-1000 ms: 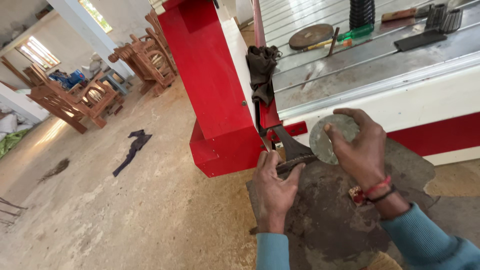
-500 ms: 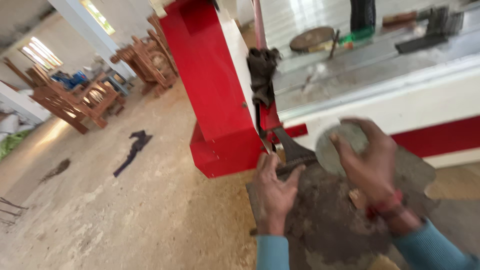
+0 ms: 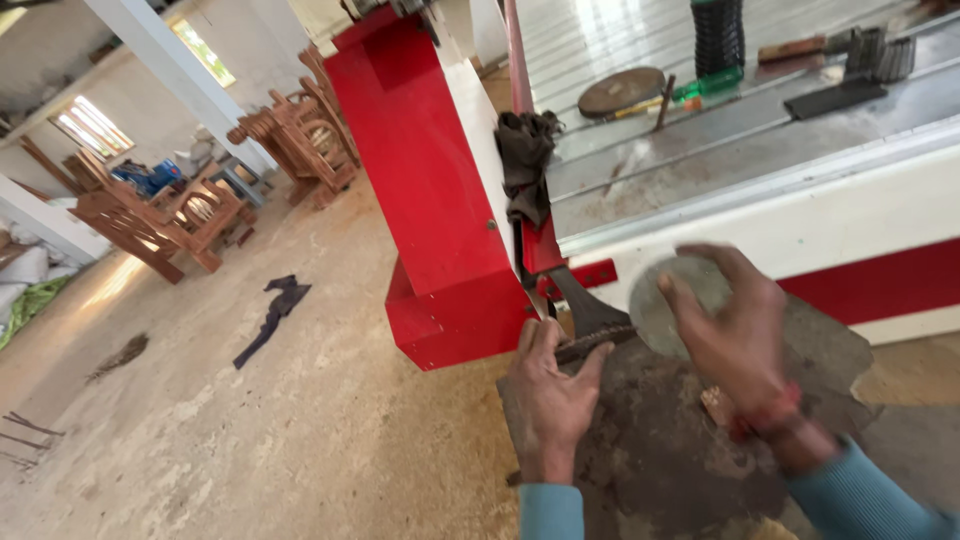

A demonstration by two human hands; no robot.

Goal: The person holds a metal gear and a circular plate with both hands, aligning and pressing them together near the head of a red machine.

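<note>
My left hand [image 3: 552, 392] grips the ridged edge of a dark, dirty metal blade [image 3: 588, 318] that slants up toward the red machine. My right hand [image 3: 735, 335] holds a grey round disc [image 3: 668, 292] against the top of a wide, dark, soiled metal plate [image 3: 680, 440] that lies in front of me. The right hand is motion-blurred. A red bracelet sits on my right wrist, and both arms wear teal sleeves.
A red machine column [image 3: 430, 200] stands just ahead, with a dark rag [image 3: 525, 165] hanging on it. The grey machine bed [image 3: 700, 140] carries a round disc [image 3: 620, 90], a green bottle and tools. Wooden chairs [image 3: 180, 215] stand far left; a dark cloth [image 3: 272, 315] lies on the concrete floor.
My right hand with the disc has shifted slightly along the top of the plate and become blurred. The left hand keeps its grip on the blade.
</note>
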